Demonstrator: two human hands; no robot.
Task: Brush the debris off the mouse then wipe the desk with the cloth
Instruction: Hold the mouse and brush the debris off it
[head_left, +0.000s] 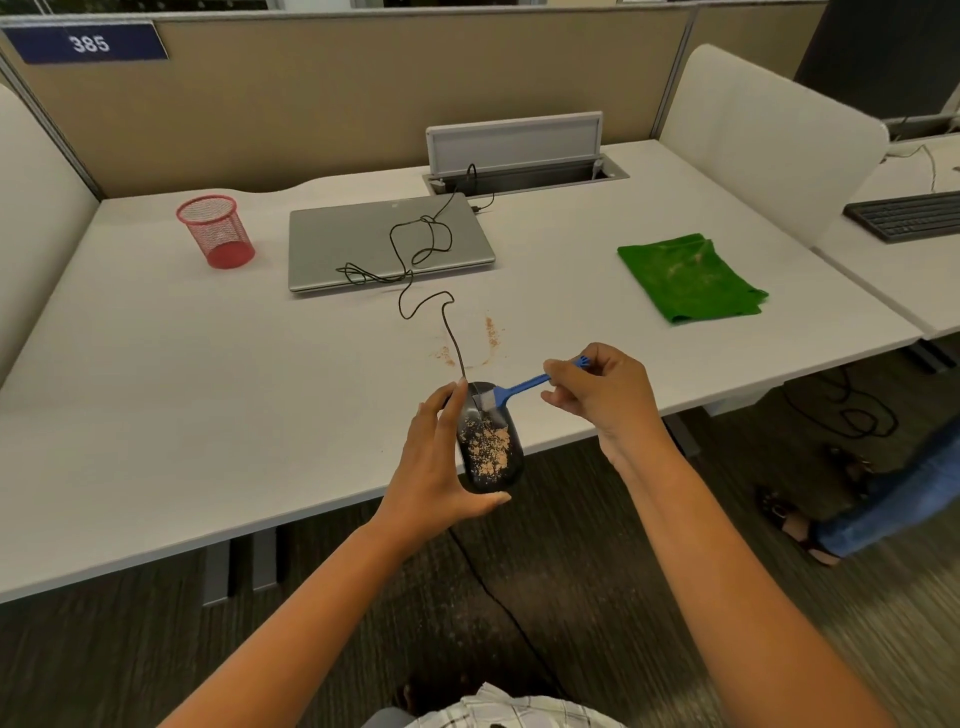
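My left hand (441, 467) grips a black wired mouse (491, 441), held up over the white desk's (182, 389) front edge. Tan debris covers the mouse's back. My right hand (602, 392) pinches the handle of a small blue brush (519, 388), whose pale bristles rest on the front part of the mouse, near the cable. More tan crumbs (491, 332) lie scattered on the desk just beyond the mouse. A green cloth (688, 278) lies flat on the desk at the right, away from both hands.
The mouse cable (421, 254) loops back over a shut grey laptop (387, 239) to an open cable hatch (524, 166). A red mesh cup (215, 231) stands at the back left. Another person's leg and sandalled foot (810, 525) are on the floor at the right.
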